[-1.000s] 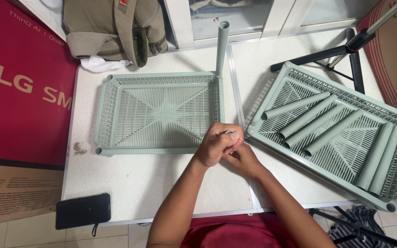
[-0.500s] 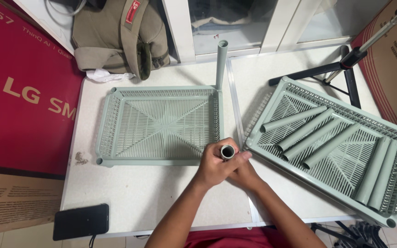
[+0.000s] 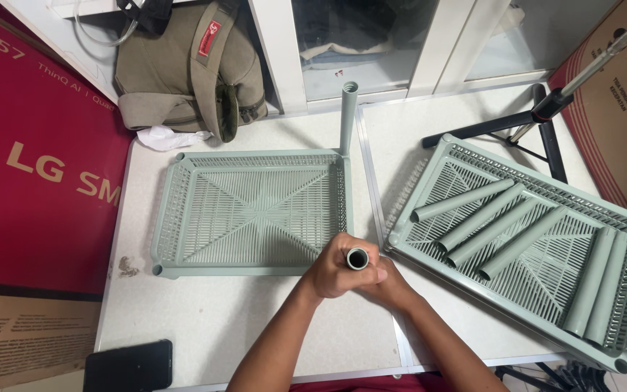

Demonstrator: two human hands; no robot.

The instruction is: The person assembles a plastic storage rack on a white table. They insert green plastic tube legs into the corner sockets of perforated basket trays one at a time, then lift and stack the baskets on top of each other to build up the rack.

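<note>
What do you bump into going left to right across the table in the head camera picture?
Black phone → left tray → hands holding a grey tube → right tray with loose tubes.

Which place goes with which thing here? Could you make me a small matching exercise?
Things:
1. backpack
2. black phone
3. loose tubes
4. upright tube

Places:
A. lying in the right-hand tray
B. gripped by both hands, the left hand and the right hand
C. at the table's near left corner
D. beyond the table's far edge

Pairs: 1-D, 2-C, 3-A, 4-B
</note>
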